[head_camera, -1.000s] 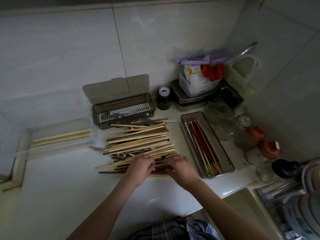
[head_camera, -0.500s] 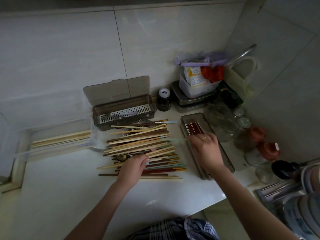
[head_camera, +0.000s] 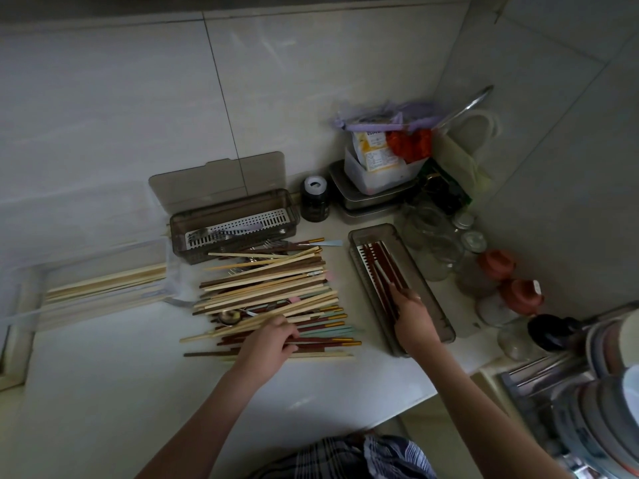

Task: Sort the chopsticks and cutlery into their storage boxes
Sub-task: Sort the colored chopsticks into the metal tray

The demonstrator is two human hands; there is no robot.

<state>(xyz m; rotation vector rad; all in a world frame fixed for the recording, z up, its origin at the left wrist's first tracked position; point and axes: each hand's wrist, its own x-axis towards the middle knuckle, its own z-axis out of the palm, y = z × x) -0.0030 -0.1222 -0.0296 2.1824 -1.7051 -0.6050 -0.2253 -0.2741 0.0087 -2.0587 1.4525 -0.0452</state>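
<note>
Centrally on the pale countertop (head_camera: pixel 103 392) lies a loose heap of mixed chopsticks (head_camera: pixel 273 292), pale bamboo, dark brown wood, and some with gold or teal ends, with a metal spoon (head_camera: pixel 230 317) half buried in it. The person's left hand (head_camera: pixel 268 344) rests on the near edge of this heap, fingers curled around a few dark sticks. The right hand (head_camera: pixel 413 321) reaches into the long smoky-grey plastic box (head_camera: pixel 439 305) to the right of the heap, fingers closed on a bundle of dark reddish-brown chopsticks (head_camera: pixel 383 267) lying lengthwise inside on a white slotted insert. Behind the heap stands a second smoky-grey box with its lid raised (head_camera: pixel 235 223), holding a white perforated tray with metal forks. At the far left a clear plastic box (head_camera: pixel 86 288) holds pale bamboo chopsticks. Glass jars (head_camera: pixel 432 236) and clay-coloured lidded pots (head_camera: pixel 518 295) crowd the right corner.
</note>
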